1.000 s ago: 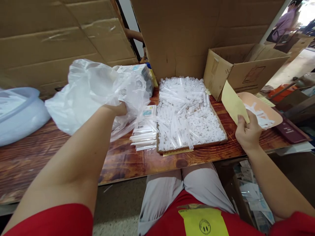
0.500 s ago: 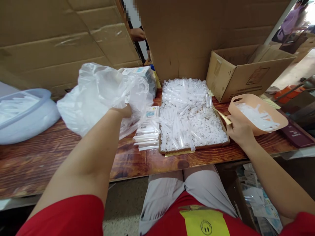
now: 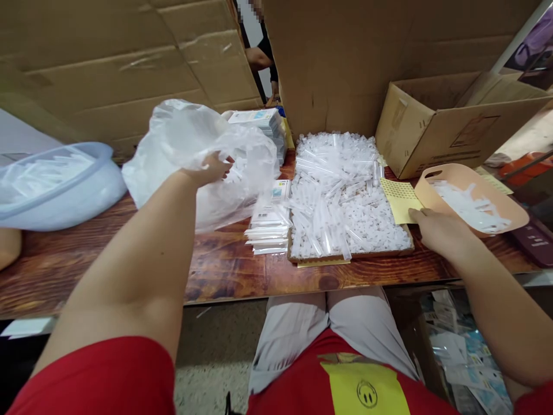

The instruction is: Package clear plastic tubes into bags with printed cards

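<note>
My left hand (image 3: 212,168) is at the mouth of a translucent white plastic bag (image 3: 166,138), its fingers loosely curled and apart, with nothing visible in them. Small white pieces show inside the bag near the fingertips. Between thumb and fingers, my right hand (image 3: 440,230) pinches a yellow sticker sheet (image 3: 400,199) with rows of small marks. That sheet overlaps the right edge of a shallow cardboard tray (image 3: 380,253), which is heaped with clear plastic tubes (image 3: 317,222) and small white pieces (image 3: 375,225).
Stacked printed packets (image 3: 270,222) lie left of the tray, with another stack (image 3: 259,121) behind. A blue basin (image 3: 86,184) of white pieces stands far left. To the right are a peach basket (image 3: 470,178) and a cardboard box (image 3: 401,127). Another person's arm (image 3: 259,57) shows through the gap.
My left hand has come up within the bag's opening, so its fingers now show. The sticker sheet in my right hand has turned from edge-on to face-up. The view has shifted slightly.
</note>
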`<state>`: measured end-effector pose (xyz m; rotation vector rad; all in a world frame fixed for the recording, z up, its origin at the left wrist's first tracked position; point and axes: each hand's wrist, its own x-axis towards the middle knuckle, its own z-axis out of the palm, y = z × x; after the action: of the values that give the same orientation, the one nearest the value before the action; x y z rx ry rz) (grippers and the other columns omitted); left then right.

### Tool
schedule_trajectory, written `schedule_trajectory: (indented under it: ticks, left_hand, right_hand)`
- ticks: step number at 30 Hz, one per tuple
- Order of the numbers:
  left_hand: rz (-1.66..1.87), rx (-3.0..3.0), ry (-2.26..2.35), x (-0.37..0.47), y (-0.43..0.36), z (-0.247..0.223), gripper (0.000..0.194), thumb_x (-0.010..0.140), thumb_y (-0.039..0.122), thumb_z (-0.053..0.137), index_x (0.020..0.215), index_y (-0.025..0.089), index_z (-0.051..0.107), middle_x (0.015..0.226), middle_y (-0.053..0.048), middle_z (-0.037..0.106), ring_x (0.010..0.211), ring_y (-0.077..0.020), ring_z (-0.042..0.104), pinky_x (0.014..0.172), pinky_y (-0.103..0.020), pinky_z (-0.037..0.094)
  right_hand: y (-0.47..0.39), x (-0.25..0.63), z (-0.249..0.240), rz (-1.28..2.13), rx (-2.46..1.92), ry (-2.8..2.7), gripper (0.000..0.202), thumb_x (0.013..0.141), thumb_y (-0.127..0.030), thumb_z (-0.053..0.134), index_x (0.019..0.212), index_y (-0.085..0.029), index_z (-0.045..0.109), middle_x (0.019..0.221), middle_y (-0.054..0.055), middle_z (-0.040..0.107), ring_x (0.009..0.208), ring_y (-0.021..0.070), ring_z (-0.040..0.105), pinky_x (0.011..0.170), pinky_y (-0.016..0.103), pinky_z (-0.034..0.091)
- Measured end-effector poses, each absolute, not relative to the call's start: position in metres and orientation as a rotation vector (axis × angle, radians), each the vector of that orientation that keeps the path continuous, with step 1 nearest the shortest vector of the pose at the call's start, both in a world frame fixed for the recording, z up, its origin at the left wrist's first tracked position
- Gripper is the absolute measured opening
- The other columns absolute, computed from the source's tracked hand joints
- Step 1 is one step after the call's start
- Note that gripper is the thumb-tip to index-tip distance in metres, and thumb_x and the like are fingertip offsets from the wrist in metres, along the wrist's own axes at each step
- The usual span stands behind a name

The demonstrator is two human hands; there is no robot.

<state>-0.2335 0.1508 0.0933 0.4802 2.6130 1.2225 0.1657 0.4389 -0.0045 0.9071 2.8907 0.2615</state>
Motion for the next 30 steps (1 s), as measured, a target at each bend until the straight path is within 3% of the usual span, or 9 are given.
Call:
schedule_trajectory:
  ticks: [2, 6, 10, 15, 19, 21, 24, 26, 30]
  left_hand:
    - [1.281, 0.42, 2.59, -0.234, 0.148, 0.105, 0.004, 0.097, 0.009, 0.061, 0.1, 0.011, 0.059, 0.073, 0.004, 0.051, 0.069, -0.0087, 0.05, 0.076, -0.027, 0.049]
    - [1.599, 0.467, 2.429, -0.224, 0.151, 0.128, 0.009, 0.104, 0.006, 0.044, 0.106, 0.012, 0.05, 0.075, 0.005, 0.044, 0.07, -0.0046, 0.048, 0.082, -0.025, 0.047]
    - [2.143, 0.191, 1.82, -0.202, 0.159, 0.14, 0.021, 0.104, 0.0, 0.034, 0.096, 0.014, 0.046, 0.074, 0.003, 0.044, 0.064, -0.003, 0.045, 0.068, -0.014, 0.044]
    - [2.01, -0.066, 1.447, -0.157, 0.159, 0.13, 0.024, 0.105, 0.005, 0.033, 0.092, 0.012, 0.053, 0.07, -0.001, 0.048, 0.056, -0.0027, 0.046, 0.052, -0.007, 0.043]
    - [1.875, -0.014, 1.436, -0.117, 0.148, 0.108, 0.02, 0.102, 0.009, 0.043, 0.094, 0.014, 0.06, 0.067, -0.001, 0.048, 0.048, -0.004, 0.045, 0.041, -0.007, 0.034]
    - [1.847, -0.014, 1.398, -0.1, 0.144, 0.096, 0.014, 0.099, 0.01, 0.05, 0.093, 0.015, 0.061, 0.067, -0.001, 0.048, 0.047, -0.0041, 0.045, 0.039, -0.007, 0.033]
    - [1.858, 0.005, 1.344, -0.082, 0.147, 0.08, 0.007, 0.095, 0.011, 0.058, 0.091, 0.016, 0.061, 0.068, 0.0, 0.048, 0.046, -0.004, 0.045, 0.036, -0.007, 0.029]
    - [1.883, 0.003, 1.319, -0.074, 0.153, 0.073, 0.007, 0.096, 0.013, 0.059, 0.09, 0.017, 0.06, 0.067, 0.001, 0.047, 0.045, -0.0038, 0.043, 0.035, -0.007, 0.026]
    - [1.918, -0.031, 1.255, -0.068, 0.17, 0.07, 0.008, 0.098, 0.016, 0.06, 0.091, 0.018, 0.057, 0.065, 0.003, 0.046, 0.043, -0.0032, 0.041, 0.034, -0.007, 0.023]
  right_hand:
    - [0.428, 0.167, 0.004, 0.272, 0.789, 3.038, 0.047, 0.088, -0.011, 0.046, 0.13, -0.01, 0.067, 0.114, 0.022, 0.073, 0.095, 0.0333, 0.072, 0.077, 0.044, 0.055]
    - [0.384, 0.157, 0.002, 0.003, 0.189, 3.424, 0.036, 0.103, -0.026, 0.041, 0.123, -0.012, 0.068, 0.112, 0.016, 0.074, 0.103, 0.027, 0.07, 0.09, 0.04, 0.055]
    - [0.351, 0.139, -0.019, -0.066, -0.012, 3.45, 0.032, 0.101, -0.023, 0.046, 0.125, -0.014, 0.065, 0.103, 0.013, 0.073, 0.092, 0.0249, 0.068, 0.083, 0.037, 0.053]
    - [0.353, 0.128, -0.021, -0.179, -0.049, 3.579, 0.027, 0.098, -0.016, 0.046, 0.113, -0.013, 0.068, 0.091, 0.01, 0.07, 0.088, 0.0227, 0.066, 0.081, 0.034, 0.055]
    - [0.378, 0.124, 0.003, -0.364, 0.19, 3.687, 0.023, 0.1, -0.025, 0.049, 0.107, -0.017, 0.069, 0.091, 0.009, 0.07, 0.082, 0.0196, 0.065, 0.078, 0.032, 0.054]
    - [0.396, 0.116, 0.014, -0.273, 0.372, 3.663, 0.024, 0.1, -0.029, 0.05, 0.108, -0.017, 0.07, 0.097, 0.01, 0.07, 0.084, 0.0207, 0.065, 0.08, 0.033, 0.053]
    - [0.421, 0.094, 0.022, 0.088, 0.404, 3.44, 0.025, 0.095, -0.021, 0.049, 0.108, -0.015, 0.07, 0.107, 0.014, 0.068, 0.102, 0.0264, 0.064, 0.089, 0.036, 0.051]
    - [0.434, 0.076, 0.024, 0.259, 0.36, 3.245, 0.024, 0.091, -0.017, 0.051, 0.104, -0.014, 0.071, 0.113, 0.016, 0.065, 0.11, 0.0292, 0.062, 0.085, 0.035, 0.049]
    - [0.445, 0.047, 0.025, 0.348, 0.249, 2.973, 0.022, 0.087, -0.014, 0.055, 0.099, -0.014, 0.073, 0.112, 0.014, 0.065, 0.095, 0.0234, 0.063, 0.069, 0.031, 0.041]
